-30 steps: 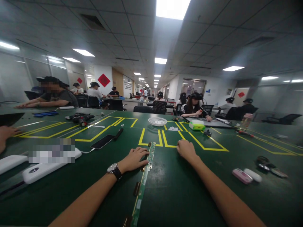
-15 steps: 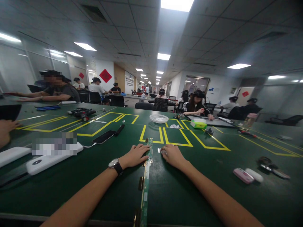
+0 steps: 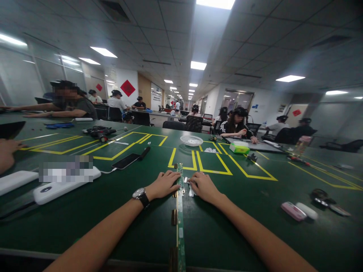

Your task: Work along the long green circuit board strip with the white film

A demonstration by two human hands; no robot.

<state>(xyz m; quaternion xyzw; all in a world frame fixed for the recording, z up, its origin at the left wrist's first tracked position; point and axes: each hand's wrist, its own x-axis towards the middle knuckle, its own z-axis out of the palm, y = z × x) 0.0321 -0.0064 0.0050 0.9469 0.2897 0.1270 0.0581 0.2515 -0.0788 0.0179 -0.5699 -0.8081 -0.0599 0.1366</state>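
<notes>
A long narrow green circuit board [image 3: 180,219] with brownish-gold flex tabs along its left side lies lengthwise on the green table in front of me. The fingers of my left hand [image 3: 164,185], which wears a watch, are stretched apart and rest on the board's far part. Just right of the board, my right hand [image 3: 206,187] is closed with its fingertips pinched on a crumpled white scrap [image 3: 191,191], paper or tissue by its look. A small silvery-white piece [image 3: 186,180] shows at those fingertips, beside the board's edge; whether it touches the board I cannot tell.
Left are a white power bank [image 3: 66,187] and a phone [image 3: 126,161] on a cable. Ahead stand a clear plastic dish [image 3: 191,141] and a green-white tissue pack [image 3: 239,147]. A pink case [image 3: 293,211] lies right. Another person's hand [image 3: 8,153] is at far left; co-workers sit beyond.
My right hand has moved slightly left, bringing the silvery piece closer to the board, and more of the white scrap shows below it. My left hand stays on the board. The view has shifted a little.
</notes>
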